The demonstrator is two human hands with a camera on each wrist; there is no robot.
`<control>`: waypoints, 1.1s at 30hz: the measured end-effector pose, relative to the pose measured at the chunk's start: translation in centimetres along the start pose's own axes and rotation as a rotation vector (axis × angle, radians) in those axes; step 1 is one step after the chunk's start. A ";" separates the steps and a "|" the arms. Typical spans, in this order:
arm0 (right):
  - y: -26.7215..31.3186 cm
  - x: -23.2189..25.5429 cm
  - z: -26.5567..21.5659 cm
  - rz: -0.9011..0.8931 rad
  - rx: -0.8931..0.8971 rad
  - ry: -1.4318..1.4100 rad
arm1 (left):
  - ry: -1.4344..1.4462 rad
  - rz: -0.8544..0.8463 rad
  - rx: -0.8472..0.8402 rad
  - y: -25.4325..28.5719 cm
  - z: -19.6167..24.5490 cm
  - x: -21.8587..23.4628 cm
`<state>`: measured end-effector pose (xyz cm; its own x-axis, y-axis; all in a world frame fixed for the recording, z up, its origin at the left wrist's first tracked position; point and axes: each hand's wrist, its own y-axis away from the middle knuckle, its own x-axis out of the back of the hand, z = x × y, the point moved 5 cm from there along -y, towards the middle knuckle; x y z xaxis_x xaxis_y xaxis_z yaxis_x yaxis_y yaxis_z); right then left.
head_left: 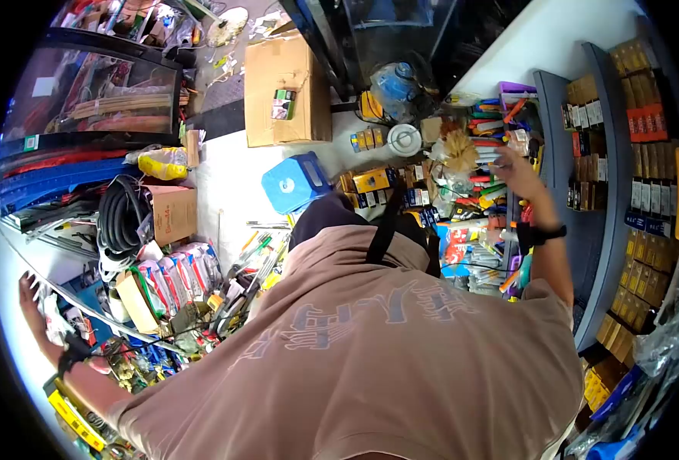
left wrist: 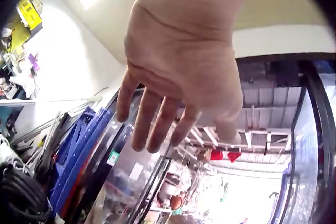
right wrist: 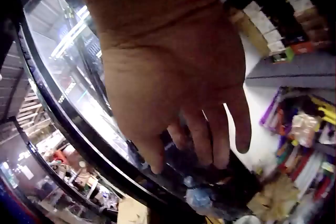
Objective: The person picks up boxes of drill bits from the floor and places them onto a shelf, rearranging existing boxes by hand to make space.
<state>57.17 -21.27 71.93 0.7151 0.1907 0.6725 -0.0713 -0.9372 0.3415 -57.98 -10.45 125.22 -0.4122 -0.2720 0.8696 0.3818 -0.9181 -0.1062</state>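
Head view: a person [head_left: 385,345] before me, arms spread, right hand [head_left: 517,176] beside tools [head_left: 487,142], left hand [head_left: 33,299] out wide. Left wrist: fingers [left wrist: 144,125] relaxed, nothing held, blue racks [left wrist: 79,153] beyond. Right wrist: apparently empty too (dim light there); slow moves should spare the tools.

The right hand [right wrist: 173,87] fills the middle, palm to the camera, wrist at 12 o'clock, fingers reaching toward 6, thumb angled toward 7. Small boxes [right wrist: 265,29] stand at 2 o'clock above a grey shelf [right wrist: 294,71] at 3. At 4 o'clock lie colourful tools [right wrist: 302,174], with a tan bundle [right wrist: 275,198] near 5. A blue bottle [right wrist: 199,198] sits beyond the fingertips, just before 6. A carton [right wrist: 131,211] shows near 7, and glass [right wrist: 47,19] at 10.
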 end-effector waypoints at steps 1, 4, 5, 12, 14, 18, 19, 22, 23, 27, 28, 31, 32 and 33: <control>-1.1 1.0 -2.8 0.009 0.057 -0.002 | -0.003 0.035 -0.002 0.4 0.3 3.1; -2.3 4.2 -11.3 0.007 0.052 0.001 | -0.054 0.119 -0.027 1.6 2.3 9.0; -2.0 5.2 -13.9 -0.025 0.020 -0.066 | -0.060 0.128 -0.043 1.7 2.8 9.9; 4.6 16.1 -29.8 0.136 0.163 0.240 | -0.118 0.070 -0.261 -1.1 9.4 6.5; 7.2 20.6 -31.3 0.245 0.193 0.396 | -0.146 0.022 -0.358 -2.0 12.7 3.3; 12.7 26.1 -41.0 0.467 0.293 0.590 | -0.184 -0.049 -0.616 -2.6 21.2 -3.5; 13.5 26.6 -43.1 0.498 0.311 0.619 | -0.196 -0.065 -0.686 -2.3 23.6 -5.2; 15.1 27.4 -48.1 0.560 0.378 0.684 | -0.230 -0.097 -0.898 -0.8 31.4 -9.8; 15.3 27.3 -49.3 0.570 0.397 0.701 | -0.241 -0.102 -0.964 -0.1 34.1 -11.1; 15.2 26.6 -51.8 0.577 0.476 0.740 | -0.304 -0.127 -1.204 3.4 44.7 -16.7; 14.9 26.4 -52.0 0.572 0.497 0.742 | -0.317 -0.133 -1.256 4.5 47.4 -18.1; 14.2 26.5 -51.6 0.564 0.548 0.739 | -0.360 -0.159 -1.396 7.7 55.4 -23.0; 13.9 26.7 -51.3 0.565 0.563 0.734 | -0.372 -0.171 -1.439 8.8 58.1 -24.7; 13.7 26.9 -50.9 0.567 0.580 0.727 | -0.386 -0.177 -1.485 10.2 60.7 -26.3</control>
<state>40.01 -14.09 128.11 0.0857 -0.3646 0.9272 0.2145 -0.9020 -0.3746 7.00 4.82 130.52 -0.0410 -0.2582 0.9652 -0.8822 -0.4441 -0.1563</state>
